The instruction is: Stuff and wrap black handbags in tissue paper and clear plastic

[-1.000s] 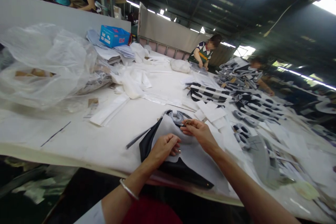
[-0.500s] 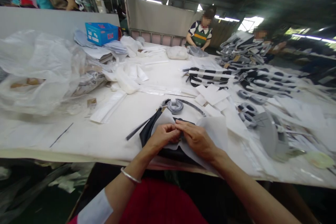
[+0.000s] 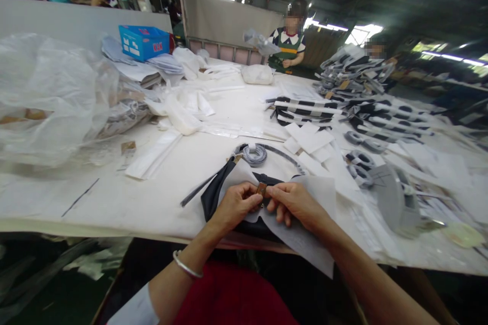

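The black bag lies near the front edge of the surface; a white sheet overhangs that edge. Working room extends left. Above the bag, left grip and right grip pinch opposite sides of a brown tag.
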`<state>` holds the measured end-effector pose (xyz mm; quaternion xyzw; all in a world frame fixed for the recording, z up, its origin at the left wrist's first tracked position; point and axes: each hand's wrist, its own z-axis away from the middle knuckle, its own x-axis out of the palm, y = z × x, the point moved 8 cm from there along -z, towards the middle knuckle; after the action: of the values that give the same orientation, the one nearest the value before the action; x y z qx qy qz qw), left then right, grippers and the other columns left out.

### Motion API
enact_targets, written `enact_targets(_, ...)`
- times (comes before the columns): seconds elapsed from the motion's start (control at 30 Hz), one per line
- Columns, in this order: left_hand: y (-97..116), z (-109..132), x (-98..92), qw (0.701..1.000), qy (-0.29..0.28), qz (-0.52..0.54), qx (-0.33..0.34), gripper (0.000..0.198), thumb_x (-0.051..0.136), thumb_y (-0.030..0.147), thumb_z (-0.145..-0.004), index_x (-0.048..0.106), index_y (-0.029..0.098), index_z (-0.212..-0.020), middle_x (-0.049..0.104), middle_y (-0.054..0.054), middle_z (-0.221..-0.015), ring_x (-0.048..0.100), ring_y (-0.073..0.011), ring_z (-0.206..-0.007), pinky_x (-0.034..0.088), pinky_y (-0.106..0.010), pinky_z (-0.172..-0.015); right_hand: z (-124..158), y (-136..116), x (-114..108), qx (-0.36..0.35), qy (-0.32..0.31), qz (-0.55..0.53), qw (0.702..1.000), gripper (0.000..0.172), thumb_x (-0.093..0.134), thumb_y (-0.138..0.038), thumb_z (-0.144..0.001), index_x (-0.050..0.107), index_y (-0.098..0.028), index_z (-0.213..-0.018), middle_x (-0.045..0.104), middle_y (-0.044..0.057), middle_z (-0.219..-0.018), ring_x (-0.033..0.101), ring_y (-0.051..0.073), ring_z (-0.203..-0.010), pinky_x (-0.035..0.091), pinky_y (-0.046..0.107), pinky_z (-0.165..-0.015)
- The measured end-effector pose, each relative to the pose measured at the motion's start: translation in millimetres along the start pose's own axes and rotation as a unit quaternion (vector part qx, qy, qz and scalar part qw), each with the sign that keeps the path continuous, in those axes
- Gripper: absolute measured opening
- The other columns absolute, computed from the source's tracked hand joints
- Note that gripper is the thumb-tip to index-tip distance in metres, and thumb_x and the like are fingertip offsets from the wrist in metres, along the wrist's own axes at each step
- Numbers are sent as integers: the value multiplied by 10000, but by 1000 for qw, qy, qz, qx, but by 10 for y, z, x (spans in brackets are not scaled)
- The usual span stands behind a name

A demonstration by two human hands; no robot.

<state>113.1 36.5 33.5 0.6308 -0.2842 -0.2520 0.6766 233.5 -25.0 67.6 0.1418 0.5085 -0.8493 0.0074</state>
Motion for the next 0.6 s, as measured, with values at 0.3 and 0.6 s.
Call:
enact_targets(0.3,150,64,3,985,60,-146,77,201,607,360,-861,672,180,-799,666,0,-750,577,-134,-682,421,-233,-635,23,-41,-53,18,42,66,997,310,562,-421,-861,641,-156,-722,682,23,-649,514,80,-371,346,183,-316)
enact_targets(0.6,179,82,-8,981,65,-163,80,144,620,298,-868,657,192,-778,647,28,-729,569,-121,-663,384,-232,-628,192,-599,-34,-190,91,346,914,79,633,-254,-796,698,-215,-772,708,-14,-725,640,148,-671,453,251,-639)
